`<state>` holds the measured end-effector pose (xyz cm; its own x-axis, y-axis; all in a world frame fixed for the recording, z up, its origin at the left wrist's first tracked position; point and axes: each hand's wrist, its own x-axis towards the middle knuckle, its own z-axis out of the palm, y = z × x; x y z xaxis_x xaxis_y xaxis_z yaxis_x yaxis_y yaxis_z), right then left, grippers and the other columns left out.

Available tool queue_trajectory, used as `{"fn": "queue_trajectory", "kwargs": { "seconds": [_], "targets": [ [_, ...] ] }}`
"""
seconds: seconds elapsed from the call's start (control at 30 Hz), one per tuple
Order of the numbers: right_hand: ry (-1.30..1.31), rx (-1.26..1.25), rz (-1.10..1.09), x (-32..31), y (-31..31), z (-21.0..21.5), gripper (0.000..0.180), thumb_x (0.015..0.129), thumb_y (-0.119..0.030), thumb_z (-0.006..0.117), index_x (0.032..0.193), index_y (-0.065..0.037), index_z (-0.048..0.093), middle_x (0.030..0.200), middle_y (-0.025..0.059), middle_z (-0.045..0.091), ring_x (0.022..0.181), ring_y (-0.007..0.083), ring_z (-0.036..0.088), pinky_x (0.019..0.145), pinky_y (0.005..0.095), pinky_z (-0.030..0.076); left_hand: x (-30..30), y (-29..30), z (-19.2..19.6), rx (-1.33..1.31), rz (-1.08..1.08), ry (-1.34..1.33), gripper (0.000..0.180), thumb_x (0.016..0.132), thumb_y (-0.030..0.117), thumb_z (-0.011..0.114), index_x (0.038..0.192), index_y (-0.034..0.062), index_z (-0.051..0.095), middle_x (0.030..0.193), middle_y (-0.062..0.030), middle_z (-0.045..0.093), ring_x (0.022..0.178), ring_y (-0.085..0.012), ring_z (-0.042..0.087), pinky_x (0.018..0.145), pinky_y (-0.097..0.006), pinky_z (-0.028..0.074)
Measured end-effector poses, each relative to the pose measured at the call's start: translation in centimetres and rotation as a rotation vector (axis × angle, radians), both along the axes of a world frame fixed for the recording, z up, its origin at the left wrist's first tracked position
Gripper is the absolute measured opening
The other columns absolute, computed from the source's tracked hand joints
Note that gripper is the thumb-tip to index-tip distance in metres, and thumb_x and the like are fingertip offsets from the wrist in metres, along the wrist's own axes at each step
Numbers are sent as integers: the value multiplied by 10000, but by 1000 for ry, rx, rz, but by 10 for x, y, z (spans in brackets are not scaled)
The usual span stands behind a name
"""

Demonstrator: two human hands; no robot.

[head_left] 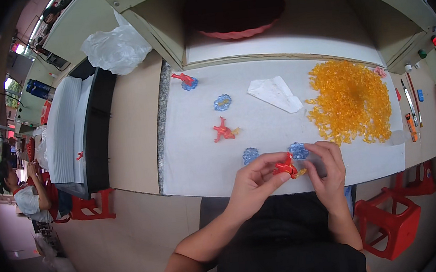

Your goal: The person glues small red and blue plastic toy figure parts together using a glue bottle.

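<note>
Head view — red figure (pixel 285 166) between hands (pixel 254 185) (pixel 329 172); left-held.

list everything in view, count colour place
Sheet: 1, white, centre
Discs: 4, blue, on the sheet
Figures: 3, red, one held, two at left
Pieces: many, amber, mostly heaped right
Paper: 1, white, upper middle
Bowl: 1, dark red, top
Bag: 1, whitish, upper left
Tray: 1, black, left
Small part: 1, red, in the tray
Tools: at least 2, orange and silver, right
Block: 1, blue, right
Buttons: 2, red, green, upper right
Stools: at least 2, red, lower left and right
Co-worker: 1, pale top, far left
Left hand: 1, bare, lower centre, holding a figure
Right hand: 1, bare, lower centre, beside a disc
</note>
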<state>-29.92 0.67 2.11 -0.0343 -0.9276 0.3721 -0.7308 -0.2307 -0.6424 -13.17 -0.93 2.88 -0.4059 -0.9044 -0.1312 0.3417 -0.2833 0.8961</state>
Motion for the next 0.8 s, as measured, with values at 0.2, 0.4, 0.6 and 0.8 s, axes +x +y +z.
{"fn": "queue_trajectory", "kwargs": {
  "seconds": [0.2,0.4,0.6,0.8],
  "targets": [
    [-402,53,191,-1,18,2,197,652,47,585,841,4,554,811,130,568,749,253,558,664,295,436,-7,18,-12,40,-5,-7,292,784,-26,529,1068,-34,464,988,-93,546,918,-120,522,800,-236,420],
    [-558,137,174,1,21,-8,136,694,1,614,825,1,578,796,107,593,722,205,579,639,263,439,-4,16,-15,41,46,-5,272,770,-31,544,1035,-34,485,976,-111,558,903,-146,539,796,-257,427],
    [-618,192,206,-2,21,-6,120,707,-5,606,822,5,574,791,104,588,719,190,575,646,255,434,-5,15,-15,30,34,3,274,760,-37,555,1026,-36,492,970,-112,559,904,-151,538,803,-263,432],
    [-608,169,193,0,21,-7,112,710,-4,602,817,8,570,781,101,581,720,190,572,648,254,432,-7,17,-15,-1,81,-53,272,757,-48,552,1023,-38,494,951,-104,564,895,-151,541,796,-258,433]
  ]
}}
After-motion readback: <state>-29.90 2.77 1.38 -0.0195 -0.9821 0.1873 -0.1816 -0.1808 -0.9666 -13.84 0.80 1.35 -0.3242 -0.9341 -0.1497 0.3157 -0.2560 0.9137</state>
